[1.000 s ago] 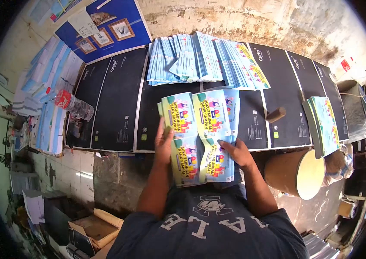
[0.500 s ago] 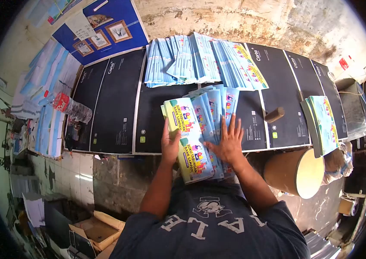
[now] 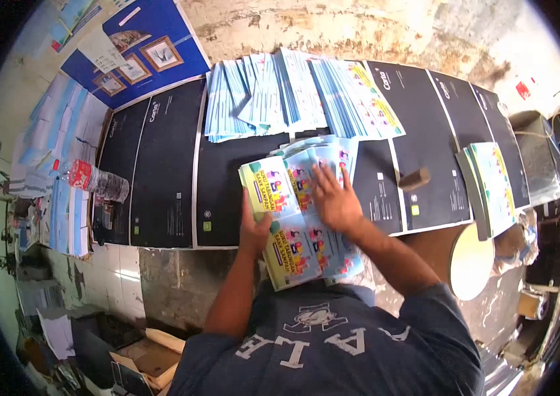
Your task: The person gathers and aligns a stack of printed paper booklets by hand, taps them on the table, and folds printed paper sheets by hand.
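A fanned stack of printed booklet covers (image 3: 280, 228), yellow and light blue with the lettering "Buku Tabungan Bank Sampah", lies at the table's front edge and overhangs it. My left hand (image 3: 254, 228) grips the stack's left edge, thumb on top; its other fingers are partly hidden. On the overlapping covers at the right, my right hand (image 3: 337, 201) rests palm down with its fingers stretched out. Behind both hands sits a wide row of folded light blue sheets (image 3: 266, 92), its right end showing the same colourful print.
Black panels marked "Carta" cover the table (image 3: 167, 165). A plastic bottle (image 3: 98, 181) lies at the left by piles of paper (image 3: 72, 132). To the right are a short wooden cylinder (image 3: 414, 179) and another cover stack (image 3: 491, 185). A round drum (image 3: 471, 261) stands below the edge.
My right hand has moved up and left across the covers. The fanned covers have shifted and lie closer together beneath it. The view has moved slightly.
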Demonstrator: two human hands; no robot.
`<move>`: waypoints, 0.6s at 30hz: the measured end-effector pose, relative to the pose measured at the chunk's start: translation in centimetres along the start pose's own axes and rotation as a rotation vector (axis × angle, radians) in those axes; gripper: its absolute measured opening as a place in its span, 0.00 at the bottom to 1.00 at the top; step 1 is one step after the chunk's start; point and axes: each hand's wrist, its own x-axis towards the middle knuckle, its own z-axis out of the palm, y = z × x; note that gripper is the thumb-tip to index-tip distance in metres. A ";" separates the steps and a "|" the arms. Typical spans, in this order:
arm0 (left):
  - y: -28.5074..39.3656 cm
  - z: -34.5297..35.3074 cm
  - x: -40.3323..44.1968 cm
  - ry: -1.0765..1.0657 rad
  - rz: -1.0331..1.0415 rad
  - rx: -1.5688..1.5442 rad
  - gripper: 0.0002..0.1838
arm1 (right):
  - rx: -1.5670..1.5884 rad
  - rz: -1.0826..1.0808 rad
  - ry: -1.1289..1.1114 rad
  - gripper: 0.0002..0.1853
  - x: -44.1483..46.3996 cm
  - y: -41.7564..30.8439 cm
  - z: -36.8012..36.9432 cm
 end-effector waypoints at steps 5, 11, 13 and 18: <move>0.5 0.3 -1.4 0.022 -0.060 0.008 0.43 | 0.389 0.070 -0.045 0.35 -3.6 -3.5 1.0; 3.4 1.0 -1.7 -0.009 0.046 -0.362 0.41 | 0.919 0.171 -0.184 0.34 -3.0 -1.6 -1.4; 4.8 1.7 -2.4 0.032 0.007 -0.401 0.41 | 0.993 0.187 -0.167 0.33 -2.9 -2.2 -2.2; 3.1 1.6 -1.7 0.032 0.048 -0.425 0.33 | 1.100 0.258 -0.030 0.24 -2.5 -2.6 -0.7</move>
